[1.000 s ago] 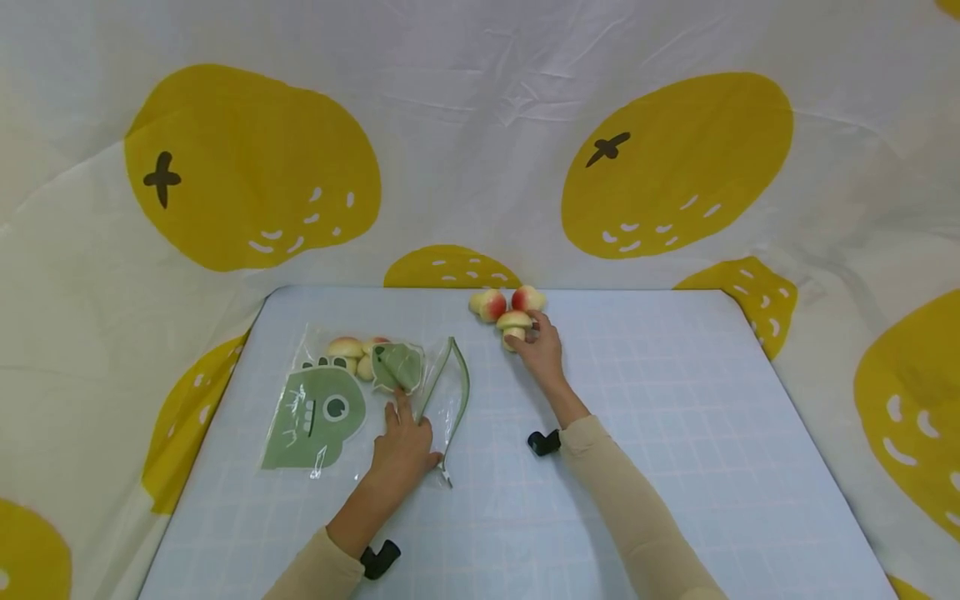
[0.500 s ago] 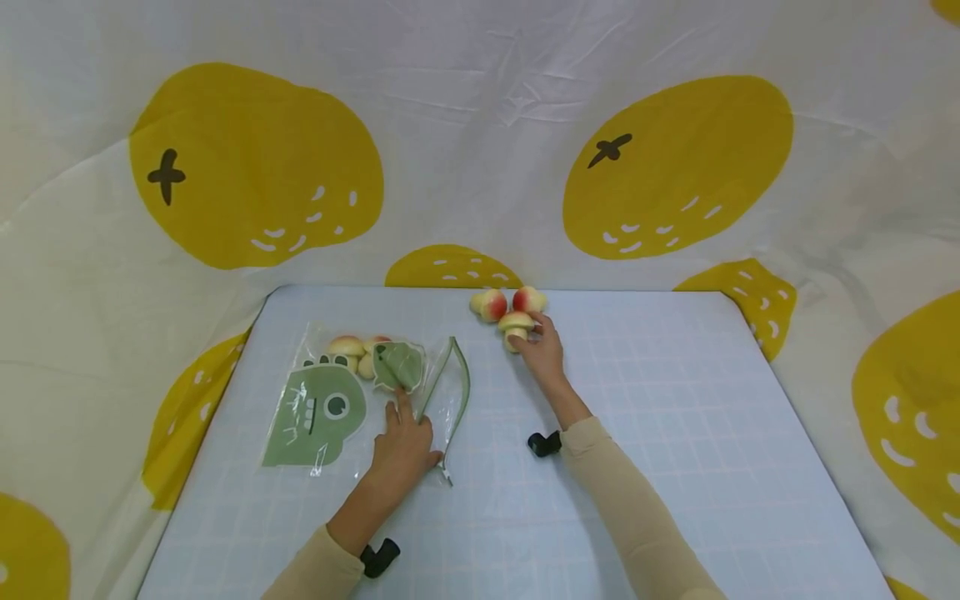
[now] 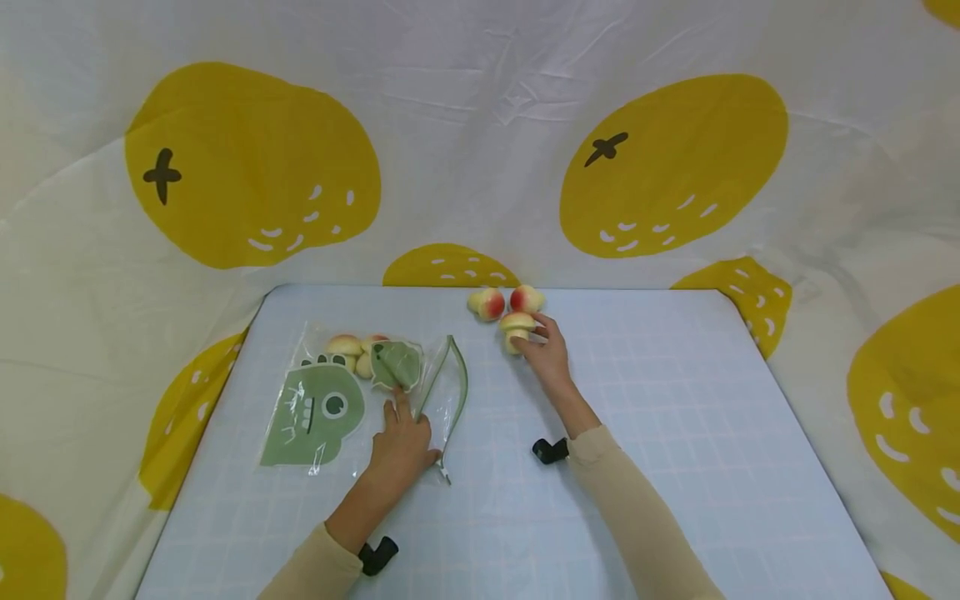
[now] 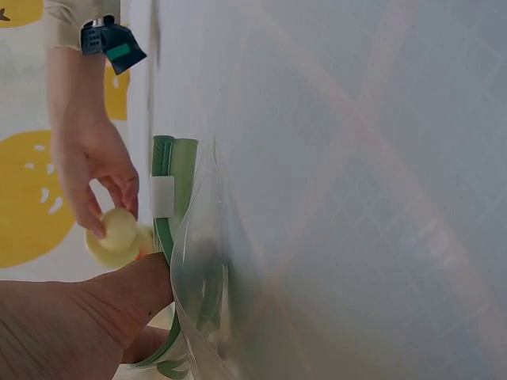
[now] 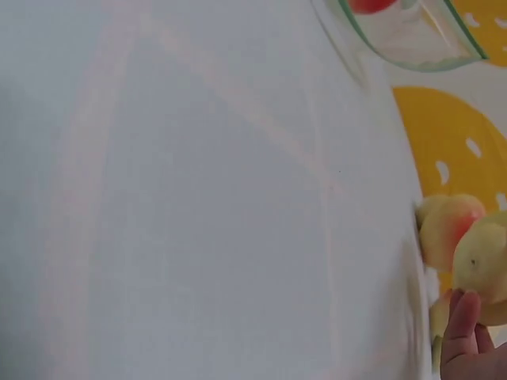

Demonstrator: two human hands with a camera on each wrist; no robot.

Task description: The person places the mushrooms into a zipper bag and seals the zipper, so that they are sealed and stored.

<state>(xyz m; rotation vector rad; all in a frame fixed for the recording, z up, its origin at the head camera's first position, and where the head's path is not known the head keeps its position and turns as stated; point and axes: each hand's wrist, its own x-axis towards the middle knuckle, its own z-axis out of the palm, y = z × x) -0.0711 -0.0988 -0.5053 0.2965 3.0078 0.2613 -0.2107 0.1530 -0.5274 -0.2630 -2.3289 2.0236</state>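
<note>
My left hand (image 3: 401,450) lies on a clear zip bag (image 3: 311,417) printed with a green cartoon monster. Its thumb and a finger pinch the green zip edge (image 4: 162,206), and the bag's mouth gapes toward the right. Inside the bag, partly behind the print, are cream mushrooms with reddish caps (image 3: 345,345). My right hand (image 3: 547,350) grips the stem of another cream mushroom (image 3: 517,323) between thumb and fingers, cap up. Just beyond it, two more mushrooms (image 3: 487,304) with red on their caps lie on their sides.
A pale blue checked cloth covers the table (image 3: 675,450). Behind its far edge hangs a white curtain (image 3: 480,150) with big yellow fruit prints. Black wrist cameras (image 3: 550,451) sit beside both sleeves.
My right hand has shifted slightly right and toward me with the mushroom, opening a small gap from the two behind. The left hand and the bag have stayed in place.
</note>
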